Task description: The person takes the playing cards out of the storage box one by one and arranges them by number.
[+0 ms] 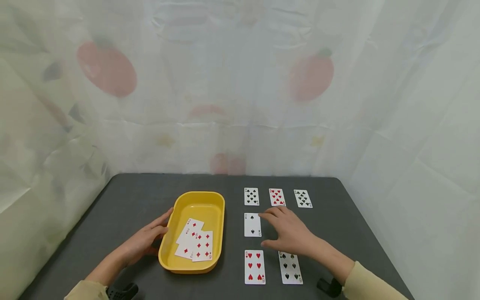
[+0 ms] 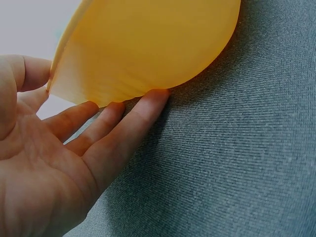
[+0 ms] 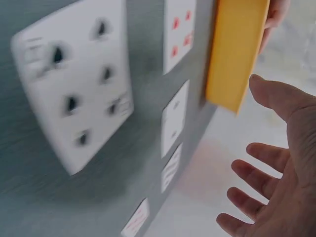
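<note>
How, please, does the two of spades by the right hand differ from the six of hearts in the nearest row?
The white two of spades card bears two black pips; the white six of hearts card bears six red ones. The two of spades lies in the middle row, with the right hand at its edge; the six of hearts lies nearer the person, untouched. Both lie face up on the dark grey table.

soft even light; right wrist view motion-blurred.

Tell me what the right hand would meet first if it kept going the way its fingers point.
Likely the two of spades: the right hand hovers beside it, fingertips at its top right corner.
</note>
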